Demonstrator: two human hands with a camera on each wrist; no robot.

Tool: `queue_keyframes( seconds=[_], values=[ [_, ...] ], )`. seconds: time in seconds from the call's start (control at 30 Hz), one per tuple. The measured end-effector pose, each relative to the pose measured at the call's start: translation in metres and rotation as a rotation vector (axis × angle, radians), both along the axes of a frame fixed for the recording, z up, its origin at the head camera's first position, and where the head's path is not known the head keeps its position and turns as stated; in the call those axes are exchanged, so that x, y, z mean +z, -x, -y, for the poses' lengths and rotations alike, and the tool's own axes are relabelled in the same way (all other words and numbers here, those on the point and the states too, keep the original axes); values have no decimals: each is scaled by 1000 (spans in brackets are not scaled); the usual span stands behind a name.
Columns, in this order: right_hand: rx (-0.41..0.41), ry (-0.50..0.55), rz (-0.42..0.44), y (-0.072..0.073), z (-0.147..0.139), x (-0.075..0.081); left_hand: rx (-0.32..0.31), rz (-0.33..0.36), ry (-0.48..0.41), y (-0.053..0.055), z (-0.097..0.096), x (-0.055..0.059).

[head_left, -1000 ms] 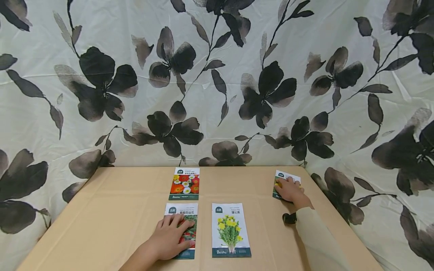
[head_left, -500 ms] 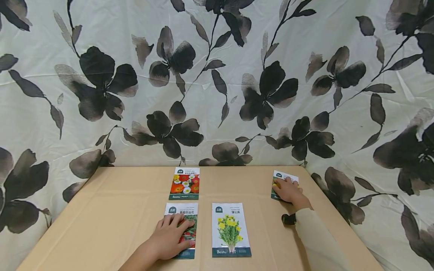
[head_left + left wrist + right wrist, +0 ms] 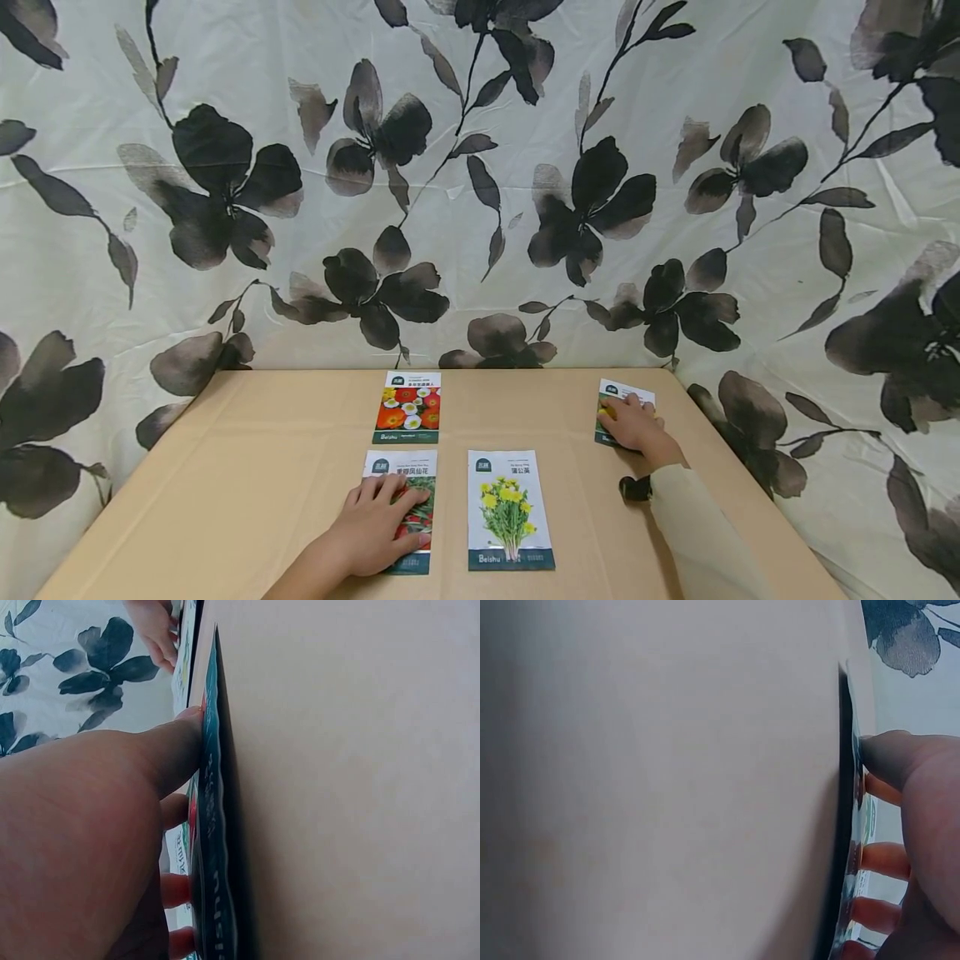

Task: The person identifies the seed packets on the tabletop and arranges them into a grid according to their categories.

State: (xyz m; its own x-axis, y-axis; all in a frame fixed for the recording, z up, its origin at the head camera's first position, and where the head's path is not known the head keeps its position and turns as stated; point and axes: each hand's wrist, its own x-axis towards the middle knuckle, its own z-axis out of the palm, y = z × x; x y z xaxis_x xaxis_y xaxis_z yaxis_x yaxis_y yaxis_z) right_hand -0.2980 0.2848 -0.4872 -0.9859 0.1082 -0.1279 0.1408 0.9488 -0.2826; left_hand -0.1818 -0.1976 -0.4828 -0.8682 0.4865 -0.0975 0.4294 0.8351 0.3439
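My left hand [image 3: 378, 525] rests with spread fingers on a seed packet [image 3: 411, 562] with red flowers and a dark green lower band. In the left wrist view its thumb and fingertips touch the front of that packet [image 3: 212, 772]. At the back right my right hand [image 3: 637, 429] lies on another seed packet [image 3: 617, 388], covering most of its picture. Its fingertips press the packet's face [image 3: 855, 825] in the right wrist view. Between the hands lies a seed packet with yellow flowers [image 3: 510, 512]. Behind the left hand's packet is one with red, orange and white flowers [image 3: 408, 408].
The packets lie flat on a light wood-coloured table [image 3: 225, 483]. A white cloth with dark printed flowers [image 3: 480, 242] hangs behind the table and along its sides. A dark band [image 3: 635, 488] is at the right wrist, by a pale sleeve [image 3: 697, 533].
My right hand has slid its packet a little to the left along the table. The left hand and the other packets have stayed in place.
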Motion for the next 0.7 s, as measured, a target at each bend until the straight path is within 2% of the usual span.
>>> queue_keyframes(
  seconds=[0.27, 0.7],
  values=[
    [-4, -2, 4, 0, 3, -2, 9, 3, 9, -2, 0, 5],
    [-2, -8, 11, -4, 15, 3, 8, 1, 18, 0, -1, 1]
  ],
)
